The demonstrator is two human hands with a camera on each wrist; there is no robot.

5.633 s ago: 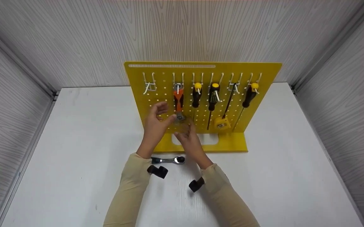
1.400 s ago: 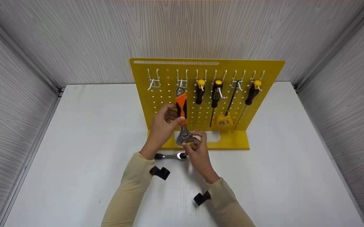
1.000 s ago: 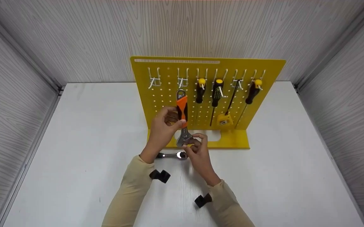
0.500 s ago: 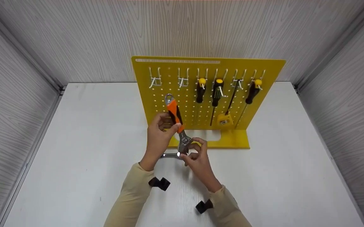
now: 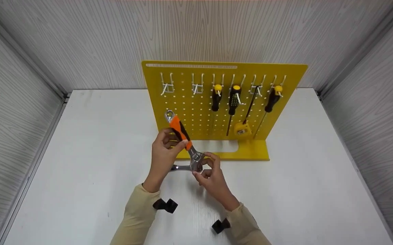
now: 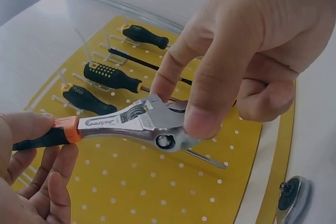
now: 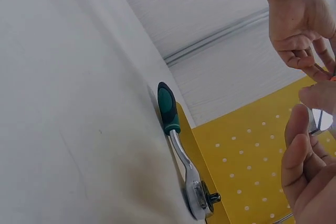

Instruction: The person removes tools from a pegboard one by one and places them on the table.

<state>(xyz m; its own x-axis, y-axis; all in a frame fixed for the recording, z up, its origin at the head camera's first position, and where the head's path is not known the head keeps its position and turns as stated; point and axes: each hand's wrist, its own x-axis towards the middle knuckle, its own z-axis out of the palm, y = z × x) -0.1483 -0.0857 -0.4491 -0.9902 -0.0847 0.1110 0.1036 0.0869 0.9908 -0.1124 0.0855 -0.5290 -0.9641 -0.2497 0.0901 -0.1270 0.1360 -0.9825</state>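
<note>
An adjustable wrench point(image 5: 179, 131) with an orange and black handle is held in the air in front of the yellow pegboard point(image 5: 271, 71). My left hand point(image 5: 162, 153) grips the handle near the steel neck. In the left wrist view the thumb and finger of my right hand point(image 6: 236, 51) pinch the wrench's steel head point(image 6: 163, 121). The handle's ringed end points up and to the left. Below the head, a ratchet wrench point(image 7: 181, 150) with a green and black handle lies on the white table, partly hidden in the head view.
Several screwdrivers point(image 5: 234, 98) hang on the board's right side. A yellow tape measure point(image 5: 242, 129) hangs by a black strap among them. Two double hooks point(image 5: 167, 88) on the left carry nothing. The board's yellow foot point(image 5: 254, 153) stands on the white table point(image 5: 302, 190).
The adjustable wrench hung on the second hook earlier. Both hands have lifted it off, drawn it down toward me, and tilted its ringed end to the left.
</note>
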